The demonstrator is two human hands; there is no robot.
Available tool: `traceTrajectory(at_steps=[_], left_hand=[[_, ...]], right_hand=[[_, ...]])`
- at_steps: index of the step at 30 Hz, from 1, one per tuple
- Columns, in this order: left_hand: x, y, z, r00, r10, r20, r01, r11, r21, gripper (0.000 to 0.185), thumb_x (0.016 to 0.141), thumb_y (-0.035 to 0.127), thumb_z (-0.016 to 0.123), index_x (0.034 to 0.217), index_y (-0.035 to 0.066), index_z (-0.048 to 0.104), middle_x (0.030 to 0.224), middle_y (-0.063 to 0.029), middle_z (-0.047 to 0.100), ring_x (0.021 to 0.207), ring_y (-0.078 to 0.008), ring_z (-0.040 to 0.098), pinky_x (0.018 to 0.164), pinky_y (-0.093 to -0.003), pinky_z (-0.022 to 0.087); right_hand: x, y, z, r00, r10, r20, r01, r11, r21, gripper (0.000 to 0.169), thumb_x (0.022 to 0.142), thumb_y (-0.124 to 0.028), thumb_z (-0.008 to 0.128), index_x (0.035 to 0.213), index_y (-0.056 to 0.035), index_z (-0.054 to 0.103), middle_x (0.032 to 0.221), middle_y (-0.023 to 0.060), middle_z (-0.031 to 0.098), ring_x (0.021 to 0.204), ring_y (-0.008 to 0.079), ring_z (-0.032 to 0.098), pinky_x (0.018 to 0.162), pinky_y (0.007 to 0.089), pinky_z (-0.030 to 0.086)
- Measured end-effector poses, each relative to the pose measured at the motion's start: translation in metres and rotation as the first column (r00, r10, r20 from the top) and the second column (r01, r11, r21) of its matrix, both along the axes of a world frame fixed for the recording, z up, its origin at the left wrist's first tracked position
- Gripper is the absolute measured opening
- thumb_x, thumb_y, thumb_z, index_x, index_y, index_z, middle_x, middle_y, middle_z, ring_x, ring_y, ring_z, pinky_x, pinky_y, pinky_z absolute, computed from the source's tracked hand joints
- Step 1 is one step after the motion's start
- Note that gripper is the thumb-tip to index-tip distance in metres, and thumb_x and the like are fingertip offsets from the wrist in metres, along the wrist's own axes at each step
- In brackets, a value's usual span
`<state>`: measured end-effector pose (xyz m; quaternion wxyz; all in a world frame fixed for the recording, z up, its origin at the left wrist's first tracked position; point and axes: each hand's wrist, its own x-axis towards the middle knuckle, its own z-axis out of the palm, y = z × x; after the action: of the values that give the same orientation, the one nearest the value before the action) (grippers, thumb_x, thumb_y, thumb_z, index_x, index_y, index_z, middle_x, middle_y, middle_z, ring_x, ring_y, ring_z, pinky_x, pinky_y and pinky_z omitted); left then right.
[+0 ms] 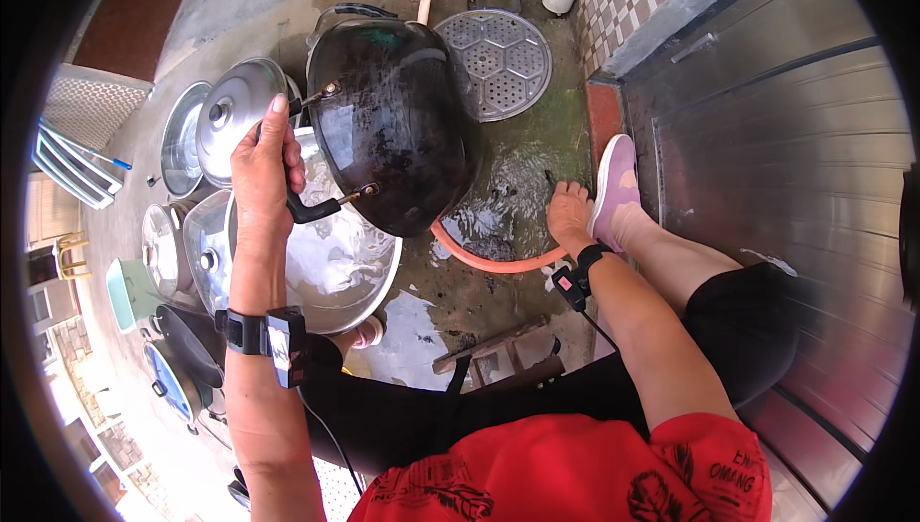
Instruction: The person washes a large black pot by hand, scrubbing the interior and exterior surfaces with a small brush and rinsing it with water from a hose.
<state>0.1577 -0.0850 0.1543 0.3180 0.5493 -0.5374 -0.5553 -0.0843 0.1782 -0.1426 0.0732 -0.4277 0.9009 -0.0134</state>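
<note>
My left hand (267, 162) grips the black side handle (316, 210) of a large dark wok (399, 126). The wok is tipped up on its side, with its scuffed, wet outer surface facing me and its far handle (359, 10) at the back. My right hand (571, 213) is low over the wet ground, fingers bent downward beside my pink shoe (617, 184). An orange hose (496, 263) curves from under the wok toward my right wrist. Whether those fingers hold anything is hidden. Rippling water (517, 177) covers the ground between the wok and this hand.
Left of the wok stands a wide metal basin (392, 270) holding water. Lids (244, 116), pans (188, 342) and a green tub (129, 292) crowd the left. A perforated steamer plate (496, 65) lies behind; a metal door (776, 162) borders the right. A wooden stool (503, 356) is below me.
</note>
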Motion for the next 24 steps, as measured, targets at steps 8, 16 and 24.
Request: traceTrajectory(at_steps=[8, 16, 24], left_hand=[[-0.005, 0.0, 0.003, 0.998, -0.05, 0.048, 0.052, 0.997, -0.056, 0.036, 0.091, 0.038, 0.066, 0.07, 0.012, 0.054, 0.053, 0.0036, 0.044, 0.039, -0.0056, 0.039, 0.036, -0.0209, 0.028], [-0.002, -0.005, -0.001, 0.995, -0.097, 0.036, 0.1, 0.991, -0.087, 0.041, 0.088, 0.04, 0.069, 0.065, 0.011, 0.053, 0.053, 0.0035, 0.046, 0.04, -0.0054, 0.04, 0.037, -0.021, 0.029], [0.003, -0.005, -0.008, 0.996, -0.085, -0.009, 0.084, 0.995, -0.046, 0.043, 0.089, 0.044, 0.067, 0.067, 0.009, 0.053, 0.052, 0.0018, 0.048, 0.039, -0.0073, 0.042, 0.036, -0.0221, 0.032]], right_hand=[[0.101, 0.008, -0.031, 0.808, 0.482, 0.339, -0.512, 0.859, 0.002, 0.029, 0.078, -0.02, 0.066, 0.103, -0.0058, 0.062, 0.1, 0.0125, 0.06, 0.102, 0.0325, 0.057, 0.085, 0.0441, 0.046], [0.046, -0.041, 0.005, 0.857, 0.134, 0.497, 0.09, 0.912, -0.401, 0.021, 0.075, -0.008, 0.063, 0.095, -0.0015, 0.06, 0.099, 0.0212, 0.054, 0.093, 0.0409, 0.057, 0.081, 0.0484, 0.048], [-0.024, -0.12, 0.123, 0.801, 0.021, 0.599, 0.398, 0.728, -0.558, 0.032, 0.073, -0.015, 0.065, 0.098, 0.0021, 0.055, 0.089, 0.0238, 0.064, 0.082, 0.0376, 0.063, 0.077, 0.0405, 0.049]])
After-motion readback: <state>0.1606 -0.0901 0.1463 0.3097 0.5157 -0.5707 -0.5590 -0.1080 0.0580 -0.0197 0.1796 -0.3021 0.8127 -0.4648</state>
